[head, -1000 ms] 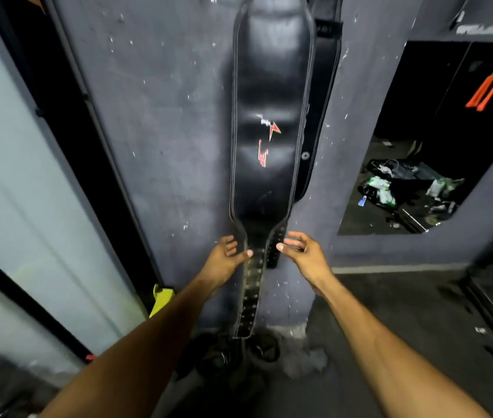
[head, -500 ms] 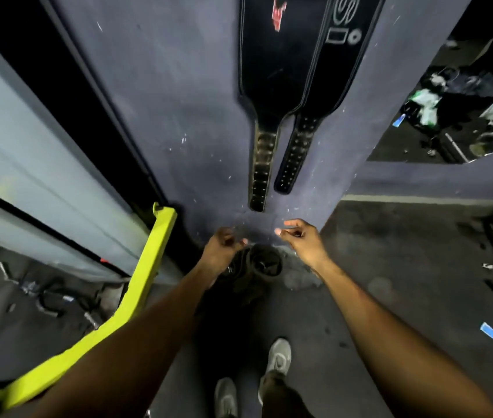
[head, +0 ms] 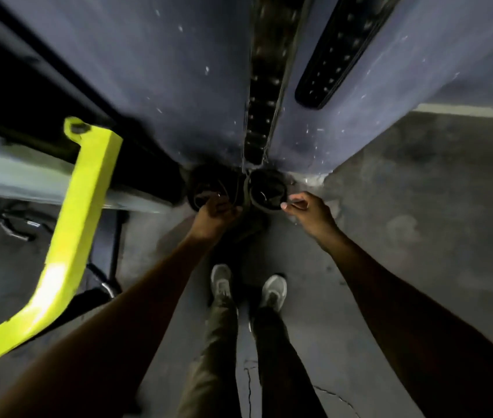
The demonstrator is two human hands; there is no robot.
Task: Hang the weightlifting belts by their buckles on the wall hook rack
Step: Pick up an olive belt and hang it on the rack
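two hands reach down to rolled belts on the floor

left hand [head: 213,214] curls over left rolled belt [head: 206,188], grip unclear; right hand [head: 307,211] pinches thumb to fingers beside right rolled belt [head: 267,190]; two belts [head: 261,95] hang on wall [head: 163,79].

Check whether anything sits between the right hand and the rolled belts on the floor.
Nothing visible does. The right hand is beside the right rolled belt at the wall's foot, with only open air between. The left hand is already at the left roll.
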